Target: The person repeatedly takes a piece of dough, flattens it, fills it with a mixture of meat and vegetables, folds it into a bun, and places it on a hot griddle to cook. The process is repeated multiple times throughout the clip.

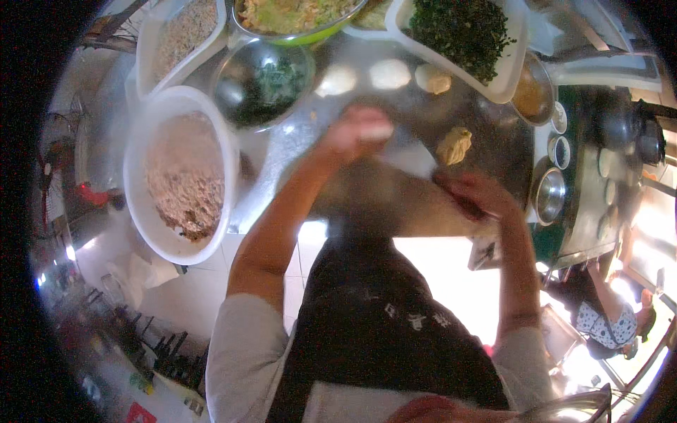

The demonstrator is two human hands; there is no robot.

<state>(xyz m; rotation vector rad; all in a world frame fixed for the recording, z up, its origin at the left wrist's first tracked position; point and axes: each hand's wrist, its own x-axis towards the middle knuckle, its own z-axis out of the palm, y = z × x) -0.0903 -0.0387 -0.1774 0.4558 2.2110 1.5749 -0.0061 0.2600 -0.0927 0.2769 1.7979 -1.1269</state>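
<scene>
My right hand grips the handle of a broad, flat blade, which looks like a cleaver or dough scraper and lies low over the metal worktop. Blurred by motion, my left hand is curled to the left of the blade. Something pale shows at its fingers, but whether it is dough cannot be made out. A rough lump of dough sits just beyond the right hand. Farther back are two pale, rounded dough pieces and a third, yellower dough piece.
At left stands a white tub of pinkish minced filling. A steel bowl, a filling bowl and a white tray of chopped greens line the back. Right are a small steel bowl, a griddle with flat cakes, and another person.
</scene>
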